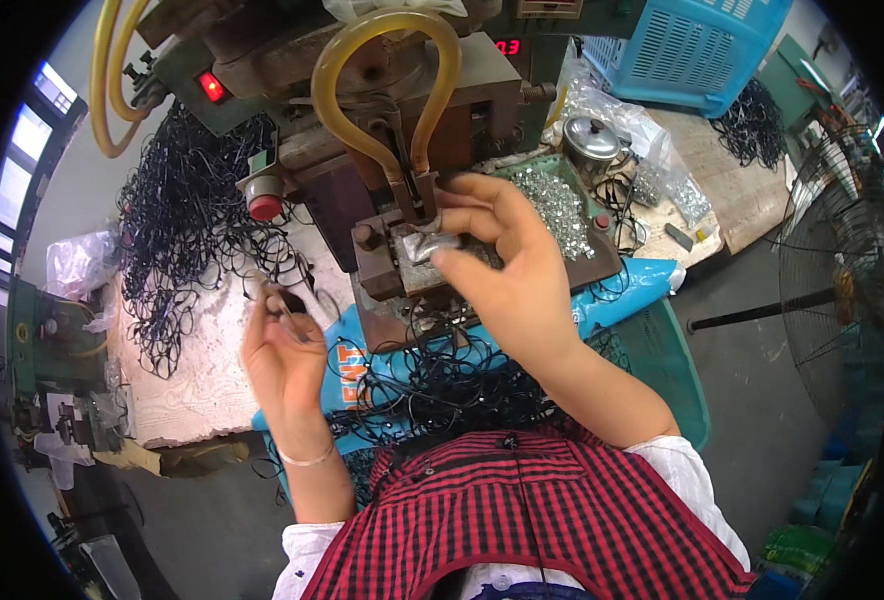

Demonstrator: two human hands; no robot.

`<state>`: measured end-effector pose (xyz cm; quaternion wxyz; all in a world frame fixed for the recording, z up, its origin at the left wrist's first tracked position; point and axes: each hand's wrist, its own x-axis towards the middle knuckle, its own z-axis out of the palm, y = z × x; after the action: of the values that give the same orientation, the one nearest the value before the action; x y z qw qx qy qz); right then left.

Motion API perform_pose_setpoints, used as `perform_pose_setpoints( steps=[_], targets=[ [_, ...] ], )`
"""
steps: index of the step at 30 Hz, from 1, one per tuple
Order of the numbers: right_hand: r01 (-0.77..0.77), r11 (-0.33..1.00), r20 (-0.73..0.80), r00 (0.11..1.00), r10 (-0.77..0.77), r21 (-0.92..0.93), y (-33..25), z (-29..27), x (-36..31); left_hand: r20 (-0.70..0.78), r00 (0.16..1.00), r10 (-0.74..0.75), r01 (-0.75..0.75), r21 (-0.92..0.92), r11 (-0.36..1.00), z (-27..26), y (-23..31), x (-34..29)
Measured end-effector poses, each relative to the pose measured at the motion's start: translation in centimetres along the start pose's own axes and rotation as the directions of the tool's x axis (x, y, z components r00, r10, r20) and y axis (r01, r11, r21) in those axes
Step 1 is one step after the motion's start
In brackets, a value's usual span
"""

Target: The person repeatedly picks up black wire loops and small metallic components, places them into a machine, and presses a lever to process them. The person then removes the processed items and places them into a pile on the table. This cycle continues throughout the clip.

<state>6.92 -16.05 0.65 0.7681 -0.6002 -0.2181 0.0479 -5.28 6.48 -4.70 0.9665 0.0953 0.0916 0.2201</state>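
Observation:
My right hand [527, 285] reaches in from the right to the press's metal block [424, 248]. Its thumb and fingers are curled together beside the shiny top of the block, just under the press head [419, 200]. Whatever sits between those fingertips is too small to make out. To the left of the press, my left hand [287, 365] is raised over the pale bench, its fingers curled in a pinch. A thin dark cord [330, 303] loops out next to its fingertips, blurred. Black looped cords [442, 385] lie piled in front of the press.
A tray of small silver pieces [557, 210] stands right of the press, near a lidded metal pot [592, 140]. More black cords [187, 230] cover the bench's left. A red button [263, 198], blue basket [677, 50], teal bin [677, 370] and fan [827, 290] surround the workplace.

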Motion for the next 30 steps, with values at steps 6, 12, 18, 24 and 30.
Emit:
perform_pose_setpoints(
  steps=[6,12,18,24,30],
  targets=[
    [0.077,0.2,0.024,0.966,-0.258,-0.977,5.5,-8.8,1.5,0.943,0.322,-0.085,-0.934,0.302,-0.19,6.4,-4.8,-2.1],
    [0.132,0.328,0.017,0.944,-0.331,-0.935,9.6,-13.1,1.6,0.943,0.036,-0.332,-0.938,-0.083,-0.337,6.0,-7.5,0.5],
    [0.13,0.208,0.05,0.935,-0.35,-0.969,8.2,-11.9,1.9,0.938,0.103,-0.332,-0.956,0.001,-0.293,5.9,-7.2,0.2],
    [0.149,0.136,0.091,0.928,-0.36,-0.98,9.7,-11.8,1.4,0.926,0.354,-0.129,-0.799,0.228,-0.557,2.0,-5.5,-4.3],
    [0.146,0.295,0.01,0.908,-0.418,-0.944,8.7,-11.7,2.3,0.671,0.546,0.502,-0.361,0.728,-0.582,3.9,1.8,-1.0]
  ],
)
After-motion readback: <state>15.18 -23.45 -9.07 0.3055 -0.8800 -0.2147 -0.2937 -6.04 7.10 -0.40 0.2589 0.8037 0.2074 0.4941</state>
